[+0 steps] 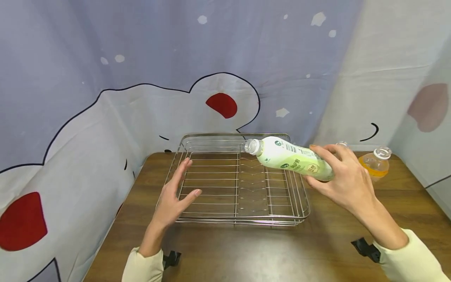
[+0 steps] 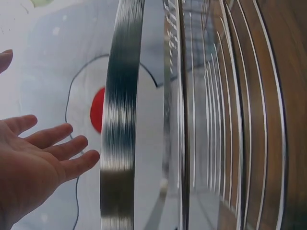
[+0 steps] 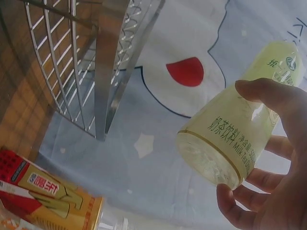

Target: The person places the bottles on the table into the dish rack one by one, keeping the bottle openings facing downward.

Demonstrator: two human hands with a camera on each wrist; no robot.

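Observation:
My right hand (image 1: 347, 182) grips a milk tea bottle (image 1: 294, 156) round its lower half, with the thumb and fingers on opposite sides. The bottle has a pale green and white label and an uncapped clear neck, and it is tilted nearly flat, neck to the left, over the right part of a wire dish rack (image 1: 211, 192). In the right wrist view the bottle's clear base (image 3: 211, 160) faces the camera. My left hand (image 1: 172, 199) is held over the rack's left side, fingers spread, nothing in it. Its straight fingers (image 2: 57, 143) show beside the rack's metal band (image 2: 122, 120).
To the right behind my right hand stands a bottle with an orange label (image 1: 375, 162); another clear bottle neck (image 1: 341, 144) shows beside it. A yellow and red labelled bottle (image 3: 53, 191) appears low in the right wrist view. A patterned curtain (image 1: 158, 58) hangs behind the wooden table (image 1: 211, 250).

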